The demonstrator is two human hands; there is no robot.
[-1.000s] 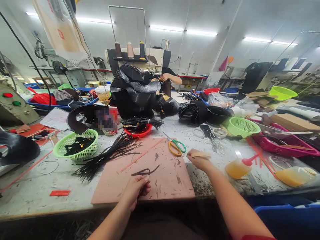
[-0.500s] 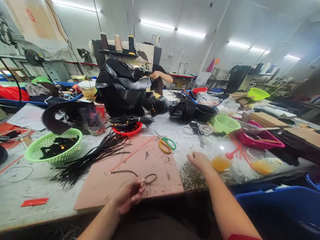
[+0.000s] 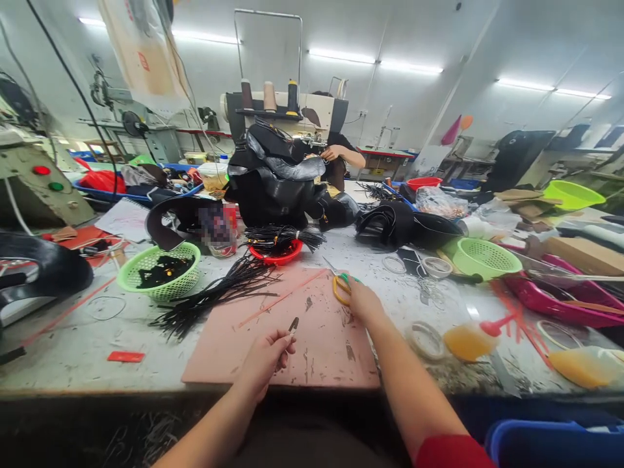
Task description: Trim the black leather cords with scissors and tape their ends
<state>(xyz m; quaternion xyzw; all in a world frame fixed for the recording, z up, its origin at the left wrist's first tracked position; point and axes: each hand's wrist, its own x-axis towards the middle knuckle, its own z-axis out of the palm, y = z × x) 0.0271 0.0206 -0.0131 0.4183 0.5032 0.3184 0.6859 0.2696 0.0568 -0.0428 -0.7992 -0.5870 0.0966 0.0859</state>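
Note:
In my left hand, the thumb and fingers pinch a thin dark brown cord; a short end stands up from the fingertips, with something whitish at its base. My right hand is closed over the green handle of the scissors, its fingertips partly hidden. The scissors have one green and one yellow handle, and their blades point away to the upper left. Beneath both hands lies a pink board. A bundle of black cords spreads over the board's left edge.
Left stands a green basket of black pieces; behind the board, a red bowl carries more black strips. At right are a tape roll, an orange-filled bottle and a green basket. A co-worker's hand is at a sewing machine.
My right hand has moved from beside the tape roll to the scissors' handle. The cord in my left hand, looped out before, now shows only a short upright end. The view has shifted left.

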